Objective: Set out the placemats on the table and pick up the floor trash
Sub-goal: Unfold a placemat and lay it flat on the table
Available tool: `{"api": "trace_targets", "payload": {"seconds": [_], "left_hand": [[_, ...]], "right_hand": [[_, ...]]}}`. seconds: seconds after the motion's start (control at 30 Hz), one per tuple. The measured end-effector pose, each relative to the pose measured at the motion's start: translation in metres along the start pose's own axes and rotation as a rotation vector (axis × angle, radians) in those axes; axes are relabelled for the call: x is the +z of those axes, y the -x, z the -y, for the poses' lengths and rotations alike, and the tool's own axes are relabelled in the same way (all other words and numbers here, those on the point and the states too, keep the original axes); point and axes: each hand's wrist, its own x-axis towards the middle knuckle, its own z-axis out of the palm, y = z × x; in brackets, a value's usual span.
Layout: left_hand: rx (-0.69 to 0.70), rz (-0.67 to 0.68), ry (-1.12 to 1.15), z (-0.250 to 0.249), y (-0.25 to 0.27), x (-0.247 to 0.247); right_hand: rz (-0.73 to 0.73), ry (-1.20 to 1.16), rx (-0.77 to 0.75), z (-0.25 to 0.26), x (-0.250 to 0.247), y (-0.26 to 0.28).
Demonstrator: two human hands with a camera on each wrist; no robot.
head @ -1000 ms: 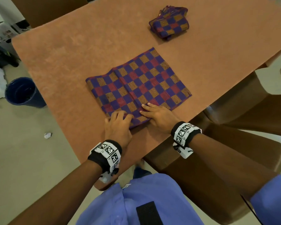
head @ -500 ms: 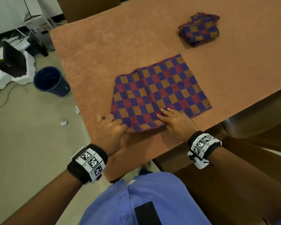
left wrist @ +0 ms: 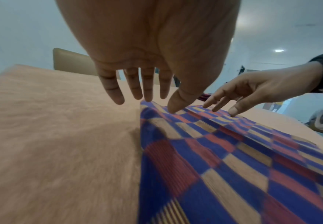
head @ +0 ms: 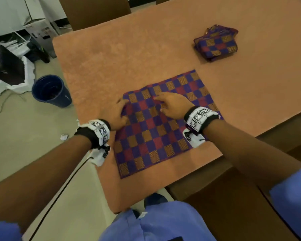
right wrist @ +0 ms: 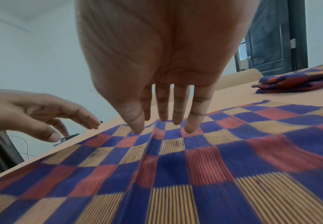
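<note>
A checked blue, red and gold placemat (head: pixel 156 134) lies unfolded near the front edge of the orange table (head: pixel 122 54). My left hand (head: pixel 119 111) hovers at the mat's far left corner, fingers straight (left wrist: pixel 147 91), thumb tip touching the cloth (left wrist: pixel 214 159). My right hand (head: pixel 170 104) is over the mat's far middle with straight fingers (right wrist: pixel 176 113) just above the cloth (right wrist: pixel 176 174). A folded stack of the same mats (head: pixel 216 43) lies at the far right, also in the right wrist view (right wrist: pixel 298 82). Crumpled white paper (head: pixel 63 137) lies on the floor at the left.
A dark blue bin (head: pixel 50 91) stands on the floor left of the table. White foam packing and a black box (head: pixel 9 70) sit behind it. Brown chairs stand at the far side (head: pixel 94 11) and to my right (head: pixel 233 197). A black cable (head: pixel 59 193) hangs from my left wrist.
Both hands have moved from the mat's near edge up to its far part. The mat now lies fully open and nearer the table's front edge. The camera view has swung left.
</note>
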Motion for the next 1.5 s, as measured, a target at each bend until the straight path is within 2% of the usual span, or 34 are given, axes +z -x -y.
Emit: {"api": "trace_targets", "payload": {"seconds": [0.2, 0.33, 0.43, 0.53, 0.63, 0.8, 0.87, 0.93, 1.0, 1.1, 1.2, 1.37, 1.5], "left_hand": [[-0.115, 0.072, 0.381, 0.005, -0.060, -0.013], [-0.162, 0.105, 0.472, 0.012, -0.077, -0.014], [-0.127, 0.157, 0.292, 0.023, -0.077, -0.029], [-0.080, 0.288, 0.070, 0.032, -0.069, -0.051], [-0.130, 0.365, -0.094, 0.049, -0.060, -0.067], [-0.321, 0.097, -0.183, 0.073, -0.035, -0.054], [-0.365, 0.068, -0.209, 0.072, -0.021, -0.035], [-0.332, 0.012, -0.161, 0.066, -0.005, -0.013], [-0.239, -0.029, -0.113, 0.054, 0.013, 0.008], [-0.122, 0.075, -0.149, 0.025, 0.039, 0.037], [-0.104, 0.183, -0.177, 0.004, 0.055, 0.058], [-0.134, 0.202, -0.251, -0.014, 0.057, 0.053], [-0.083, 0.209, -0.190, -0.048, 0.023, 0.031]], "right_hand": [[0.115, 0.070, -0.006, -0.007, 0.002, -0.054], [0.123, 0.171, 0.015, -0.017, 0.015, -0.057], [0.114, 0.175, -0.002, -0.021, 0.021, -0.058], [0.117, 0.166, -0.010, -0.021, 0.021, -0.059], [0.130, 0.160, -0.011, -0.021, 0.019, -0.058], [0.112, 0.080, -0.008, -0.012, 0.021, -0.040], [0.055, 0.044, -0.018, -0.007, 0.030, -0.023], [0.027, 0.061, -0.027, -0.004, 0.044, -0.002], [0.025, 0.091, -0.021, -0.004, 0.059, 0.017], [-0.003, 0.087, 0.029, -0.005, 0.076, 0.042], [-0.028, 0.058, 0.087, -0.006, 0.080, 0.057], [0.020, 0.042, 0.153, -0.004, 0.075, 0.075], [-0.012, -0.060, 0.166, -0.010, 0.060, 0.073]]}}
